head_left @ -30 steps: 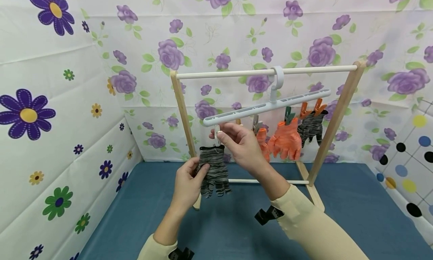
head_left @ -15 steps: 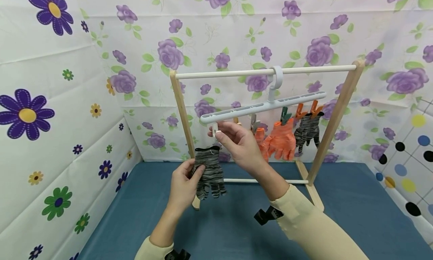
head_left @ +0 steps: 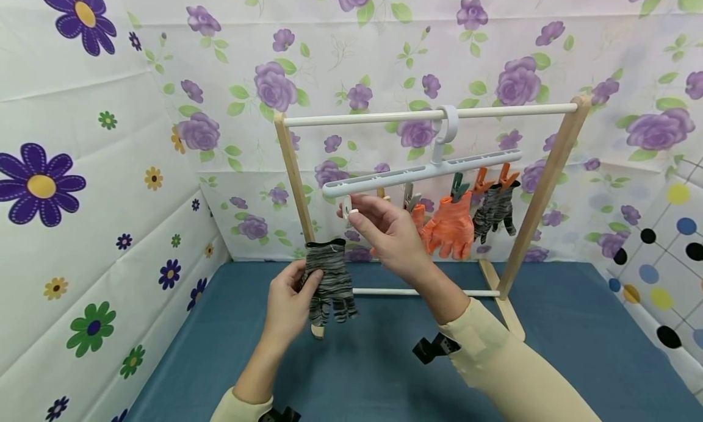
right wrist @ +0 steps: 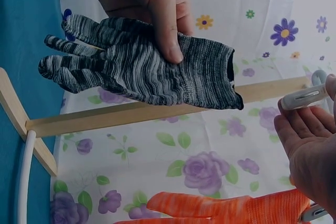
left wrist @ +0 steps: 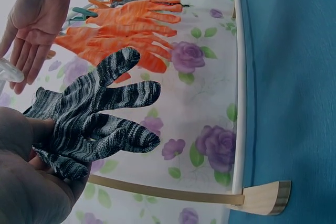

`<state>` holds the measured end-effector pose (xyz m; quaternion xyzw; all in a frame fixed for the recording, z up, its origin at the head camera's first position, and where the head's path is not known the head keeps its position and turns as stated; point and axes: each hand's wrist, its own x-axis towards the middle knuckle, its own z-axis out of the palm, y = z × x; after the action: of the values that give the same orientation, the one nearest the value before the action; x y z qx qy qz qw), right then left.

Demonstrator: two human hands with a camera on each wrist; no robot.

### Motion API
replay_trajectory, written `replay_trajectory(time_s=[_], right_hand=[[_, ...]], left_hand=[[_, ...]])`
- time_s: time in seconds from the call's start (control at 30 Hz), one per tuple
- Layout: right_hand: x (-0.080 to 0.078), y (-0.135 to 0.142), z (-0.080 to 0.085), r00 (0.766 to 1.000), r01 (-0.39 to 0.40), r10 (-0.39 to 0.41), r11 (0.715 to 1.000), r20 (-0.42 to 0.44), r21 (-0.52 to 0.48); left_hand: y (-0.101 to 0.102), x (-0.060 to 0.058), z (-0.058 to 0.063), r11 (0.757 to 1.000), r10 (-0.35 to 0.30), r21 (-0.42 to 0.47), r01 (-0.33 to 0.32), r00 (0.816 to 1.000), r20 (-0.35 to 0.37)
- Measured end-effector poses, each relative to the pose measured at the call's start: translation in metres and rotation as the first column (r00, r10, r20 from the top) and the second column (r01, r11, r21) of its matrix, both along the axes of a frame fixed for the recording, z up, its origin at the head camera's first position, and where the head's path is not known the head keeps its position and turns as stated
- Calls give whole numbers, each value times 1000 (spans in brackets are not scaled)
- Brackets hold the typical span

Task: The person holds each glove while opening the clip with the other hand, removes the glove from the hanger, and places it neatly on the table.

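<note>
A black-and-grey striped knit glove point(head_left: 332, 282) is pinched at its side by my left hand point(head_left: 288, 300), thumb in front, its fingers pointing down and dark cuff up. Up and to its right, my right hand point(head_left: 392, 233) pinches a white clothespin point(head_left: 347, 207) under the left end of the pale plastic hanger point(head_left: 384, 181). In the right wrist view a gap separates the glove's cuff from this clothespin point(right wrist: 304, 97). The left wrist view shows the glove's spread fingers point(left wrist: 126, 95) beyond my left thumb.
The hanger hooks over the white rod point(head_left: 362, 120) of a wooden rack point(head_left: 549, 190). Orange gloves point(head_left: 450, 227) and another striped glove point(head_left: 494, 211) hang behind my right hand from green, grey and orange clothespins point(head_left: 508, 177). A blue cloth point(head_left: 384, 361) covers the table before flowered walls.
My left hand has moved left and slightly down with the striped glove, widening its gap from the clothespin. The hanger has shifted slightly left, while my right hand keeps its pinch on the clothespin.
</note>
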<state>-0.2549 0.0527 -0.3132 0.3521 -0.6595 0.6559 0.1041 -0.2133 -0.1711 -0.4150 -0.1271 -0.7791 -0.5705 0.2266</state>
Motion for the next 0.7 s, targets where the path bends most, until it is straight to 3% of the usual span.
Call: replay_trajectory(time_s=[0.43, 0.7], right_hand=[[0, 4, -5, 998, 9, -6, 999, -64, 45], [2, 7, -8, 995, 35, -29, 997, -93, 71]], left_hand=[[-10, 6, 2, 997, 65, -45, -65, 998, -12], [-16, 6, 0, 998, 64, -13, -64, 998, -13]])
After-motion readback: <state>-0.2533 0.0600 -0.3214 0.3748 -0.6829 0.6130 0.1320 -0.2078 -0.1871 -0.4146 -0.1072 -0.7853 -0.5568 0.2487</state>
